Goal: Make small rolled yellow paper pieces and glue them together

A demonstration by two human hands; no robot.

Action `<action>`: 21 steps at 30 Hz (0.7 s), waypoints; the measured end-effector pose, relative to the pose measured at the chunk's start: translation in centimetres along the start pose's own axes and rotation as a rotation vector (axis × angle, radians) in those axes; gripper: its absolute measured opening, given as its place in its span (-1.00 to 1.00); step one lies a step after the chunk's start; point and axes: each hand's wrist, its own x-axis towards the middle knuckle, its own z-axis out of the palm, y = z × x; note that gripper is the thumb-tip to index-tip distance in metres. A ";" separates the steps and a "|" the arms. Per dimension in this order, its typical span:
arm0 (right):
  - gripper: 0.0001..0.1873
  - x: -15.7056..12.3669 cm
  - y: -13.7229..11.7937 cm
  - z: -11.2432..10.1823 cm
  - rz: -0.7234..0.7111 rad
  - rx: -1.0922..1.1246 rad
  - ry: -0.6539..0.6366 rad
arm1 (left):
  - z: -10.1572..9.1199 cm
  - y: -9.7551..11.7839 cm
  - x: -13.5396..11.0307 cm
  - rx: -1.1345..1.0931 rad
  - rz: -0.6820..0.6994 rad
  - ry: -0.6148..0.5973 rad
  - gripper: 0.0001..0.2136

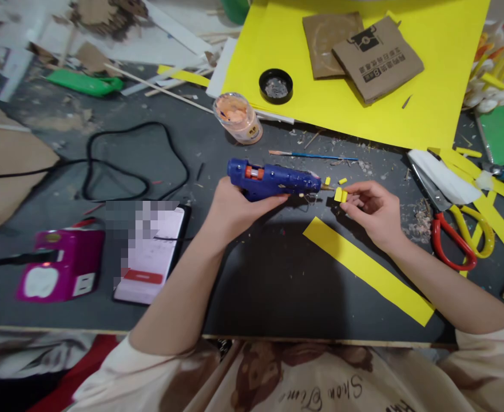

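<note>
My left hand (234, 214) is wrapped round the handle of a blue hot glue gun (277, 180), whose nozzle points right. Between the thumb and fingers of my right hand (374, 209) is a small rolled yellow paper piece (341, 195), right at the nozzle tip; whether they touch, I cannot tell. Two more tiny yellow paper rolls (342, 181) lie just beyond it on the dark table. A long yellow paper strip (372, 272) lies slanted below my hands, its lower end close to my right forearm.
Beyond the gun stand an open jar of peach-coloured paste (243, 123) and a thin blue paintbrush (320, 155). Red-and-yellow-handled scissors (453, 246) lie at right. A phone (153, 254), a magenta power adapter (63, 266) and a looped black cord (166, 129) occupy the left. Yellow sheet (432, 109) behind.
</note>
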 end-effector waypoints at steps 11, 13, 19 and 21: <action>-0.84 0.1 -0.1 -0.1 -0.001 -0.037 -0.011 | -0.1 0.4 -0.3 0.025 0.076 -0.107 -0.77; -0.83 0.1 -0.1 -0.1 -0.007 -0.044 -0.011 | -0.1 0.1 -0.3 0.048 0.129 -0.107 -0.78; -0.82 0.0 -0.1 -0.1 -0.003 -0.042 -0.024 | -0.1 -0.8 -0.2 0.130 0.258 -0.110 -0.82; -0.83 0.0 -0.2 -0.1 -0.010 -0.048 -0.030 | -0.1 -0.8 -0.2 0.152 0.312 -0.115 -0.85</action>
